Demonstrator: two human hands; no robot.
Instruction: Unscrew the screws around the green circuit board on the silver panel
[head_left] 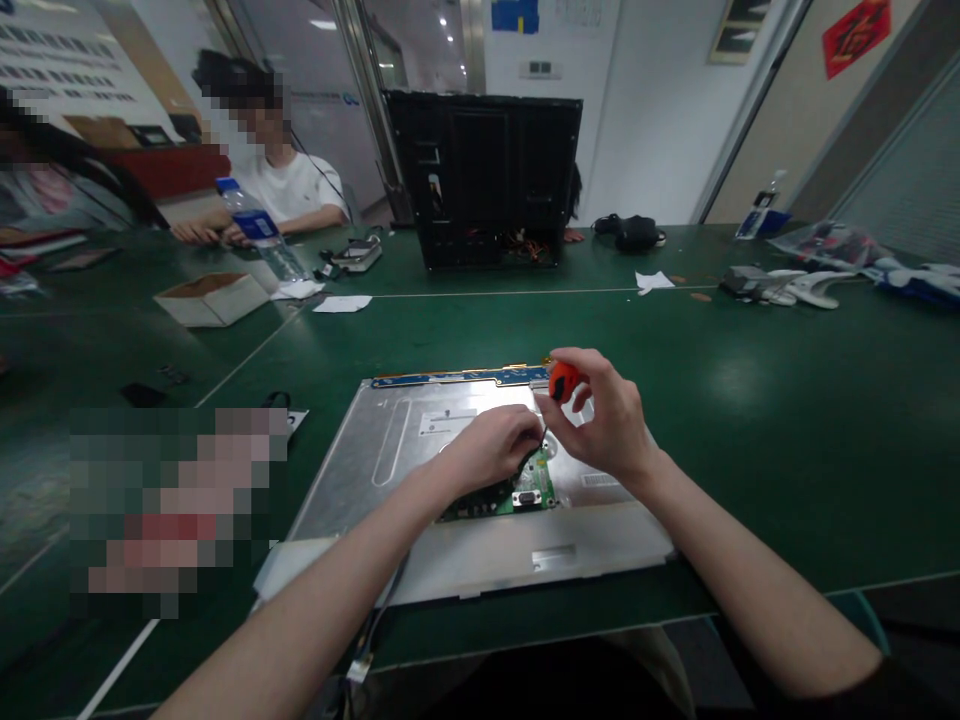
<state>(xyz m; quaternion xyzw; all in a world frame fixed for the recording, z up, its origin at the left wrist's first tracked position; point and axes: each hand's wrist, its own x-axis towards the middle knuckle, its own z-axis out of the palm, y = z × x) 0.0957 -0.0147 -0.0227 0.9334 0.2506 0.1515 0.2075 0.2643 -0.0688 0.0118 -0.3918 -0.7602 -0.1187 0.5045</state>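
Note:
A flat display panel [345, 450] lies face down before me, its silvery metal back upward. Near its middle is a green circuit board [536, 480] with a connector, partly hidden by my hand. My right hand [611, 420] grips the orange and black handle of a screwdriver [562, 382] above the panel; the shaft runs down toward my left fingers. Over the board, my left hand [491, 445] has its fingers closed near the screwdriver's lower end; what they pinch is hidden. Along the far edge of the panel runs a narrow blue circuit strip [465, 378].
On the green table [750, 400] stands a black monitor housing [487, 180] beyond the panel. A cardboard box [214, 300] and a water bottle [262, 230] are at left. Cables [367, 640] hang off the near edge. Co-workers sit across the table.

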